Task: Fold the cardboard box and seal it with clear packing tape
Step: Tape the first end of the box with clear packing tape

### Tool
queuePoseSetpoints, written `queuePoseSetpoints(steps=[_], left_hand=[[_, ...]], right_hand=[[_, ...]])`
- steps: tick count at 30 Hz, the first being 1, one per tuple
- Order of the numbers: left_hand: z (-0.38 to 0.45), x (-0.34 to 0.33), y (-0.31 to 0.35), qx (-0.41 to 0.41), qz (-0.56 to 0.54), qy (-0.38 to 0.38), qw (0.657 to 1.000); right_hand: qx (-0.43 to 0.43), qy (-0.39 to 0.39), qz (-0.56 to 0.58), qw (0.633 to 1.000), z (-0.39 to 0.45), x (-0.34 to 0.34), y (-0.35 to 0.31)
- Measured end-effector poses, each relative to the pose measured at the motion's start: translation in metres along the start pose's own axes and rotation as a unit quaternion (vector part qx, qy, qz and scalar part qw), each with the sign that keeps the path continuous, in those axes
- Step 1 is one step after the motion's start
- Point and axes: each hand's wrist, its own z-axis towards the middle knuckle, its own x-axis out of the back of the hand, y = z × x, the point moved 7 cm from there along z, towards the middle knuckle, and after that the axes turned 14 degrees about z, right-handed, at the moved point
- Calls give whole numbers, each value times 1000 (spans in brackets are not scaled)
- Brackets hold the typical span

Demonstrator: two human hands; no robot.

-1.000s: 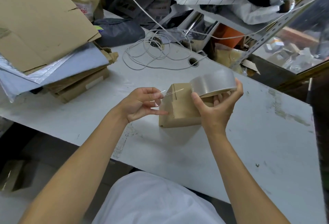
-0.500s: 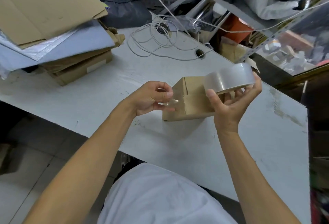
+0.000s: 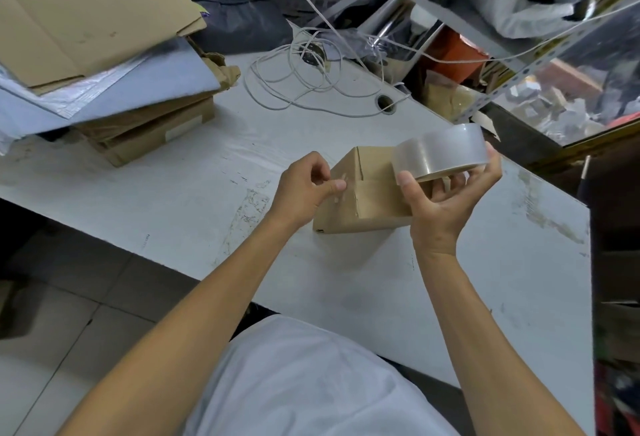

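A small brown cardboard box (image 3: 367, 198) stands on the white table (image 3: 194, 200), its top flaps folded down with a seam showing. My right hand (image 3: 446, 200) grips a roll of clear packing tape (image 3: 440, 155) just above the box's right end. My left hand (image 3: 304, 189) sits at the box's left end and pinches the free end of the clear tape between thumb and fingers. The tape strip itself is barely visible against the box.
A stack of flat cardboard and grey sheets (image 3: 104, 64) lies at the table's back left. A loose white cable (image 3: 311, 78) coils at the back by a cable hole (image 3: 384, 103). Cluttered shelving (image 3: 502, 37) rises behind. The table's right edge (image 3: 588, 262) is close.
The view has shifted, so box and hands sit lower right. My left hand has come closer to the box's left end with the tape end; the roll stays over the right end.
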Motion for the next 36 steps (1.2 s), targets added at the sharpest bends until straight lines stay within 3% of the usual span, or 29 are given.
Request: queuePoseSetpoints(steps=[7, 12, 16, 22, 36], left_hand=[[-41, -2, 23, -90, 33, 109, 989], [-75, -36, 25, -92, 66, -14, 993], [-54, -24, 31, -96, 99, -9, 990], [-14, -22, 43, -143, 145, -111, 973], [-9, -33, 48, -188, 196, -80, 959]], right_hand=[[-8, 8, -12, 1000, 1, 1, 4], [0, -1, -36, 999, 1, -2, 3], [-10, 9, -22, 1000, 1, 0, 5], [-18, 6, -26, 999, 3, 5, 6], [90, -69, -185, 976, 23, 30, -14]])
